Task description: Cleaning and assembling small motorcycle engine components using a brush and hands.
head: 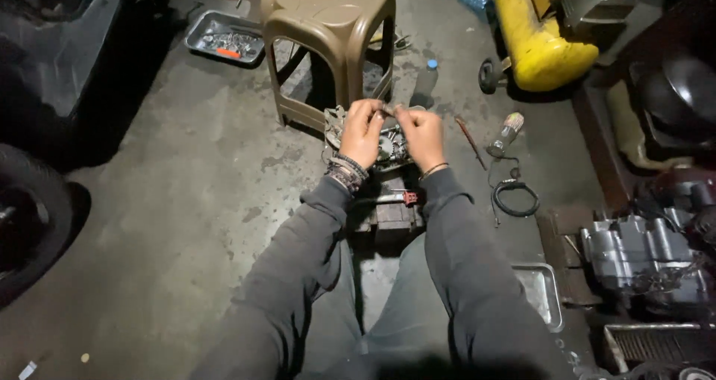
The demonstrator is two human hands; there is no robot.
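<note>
Both my hands are raised together over a metal engine part (389,150) with gears that sits on the concrete floor before me. My left hand (362,132) and my right hand (420,134) pinch a small thin metal piece (389,109) between their fingertips. The piece is too small to identify. Bracelets circle my left wrist, and a thin band circles my right. Below the hands a dark block with a red-handled tool (403,196) lies between my knees.
A brown plastic stool (328,29) stands just beyond the hands. A metal tray of small parts (224,38) lies at the back left, a yellow tank (535,37) at the back right. A tyre (30,216) is left, an engine block (634,257) and an empty tray (538,294) right.
</note>
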